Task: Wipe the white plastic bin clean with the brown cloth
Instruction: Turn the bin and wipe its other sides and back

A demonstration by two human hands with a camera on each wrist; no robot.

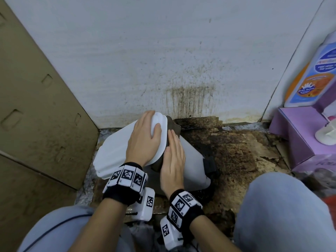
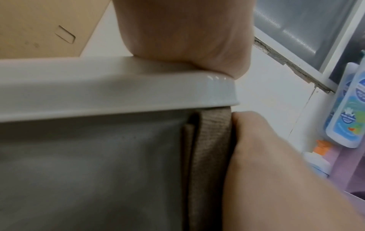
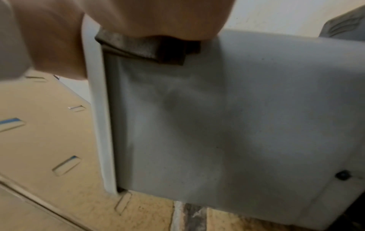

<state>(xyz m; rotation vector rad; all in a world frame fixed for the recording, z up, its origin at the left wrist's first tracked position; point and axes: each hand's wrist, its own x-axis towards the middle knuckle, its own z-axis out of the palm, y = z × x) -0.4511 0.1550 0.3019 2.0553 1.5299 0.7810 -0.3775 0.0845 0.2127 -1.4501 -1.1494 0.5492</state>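
The bin [image 1: 116, 151] lies tipped on the floor [image 1: 234, 151], its lid end toward the left hand and its body running off under the right hand. The left hand [image 1: 143, 140] lies over the bin's lid edge, palm down, fingers wrapped over the far rim and thumb laid on the rim face; it grips the bin. In the left wrist view the heel of that hand [image 2: 183, 31] bears on the top of the rim [image 2: 118, 87].

The right hand [image 1: 172, 160] sits just right of the left hand, flat, fingers straight and together, pressing the cloth [image 1: 172, 124] against the bin's side wall directly below the rim. The cloth is folded; part of it sticks out beyond the fingertips, and a further edge shows under the heel of the hand. The right wrist view shows the folded cloth [image 3: 146, 46] sandwiched between the palm and the grey-white wall [image 3: 237, 125]. The left wrist view shows the cloth [image 2: 211, 156] lying tight against the underside of the rim.

To the left of the hands stands a cardboard panel [image 1: 36, 106]. Beyond the hands is a stained wall [image 1: 181, 70]. Well to the right of the right hand are a purple box [image 1: 294, 135] and a bottle [image 1: 312, 77].
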